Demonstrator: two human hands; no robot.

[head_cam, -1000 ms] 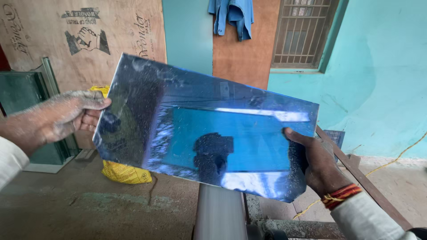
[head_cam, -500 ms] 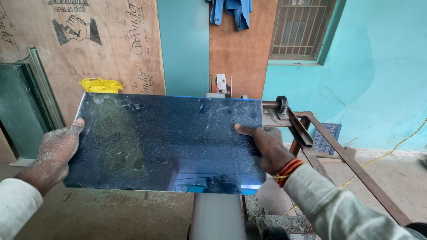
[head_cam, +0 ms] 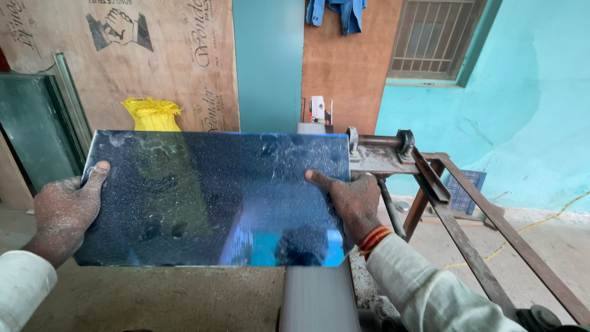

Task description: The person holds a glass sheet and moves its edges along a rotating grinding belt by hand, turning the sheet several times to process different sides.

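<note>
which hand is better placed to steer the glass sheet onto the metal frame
Probably the right hand: its grip on the dusty rectangular dark glass sheet sits beside the rusty metal frame. The left hand holds the far edge, away from it.

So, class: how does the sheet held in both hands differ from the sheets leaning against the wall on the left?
The held sheet lies nearly flat; the leaning sheets stand almost upright. The held sheet looks dark blue, dusty and mirror-like; the leaning sheets look green. Both are flat and rectangular.

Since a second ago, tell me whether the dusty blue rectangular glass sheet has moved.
Yes. The dusty blue rectangular glass sheet has tipped from steeply tilted to nearly flat, lowering beside the rusty metal frame.
</note>
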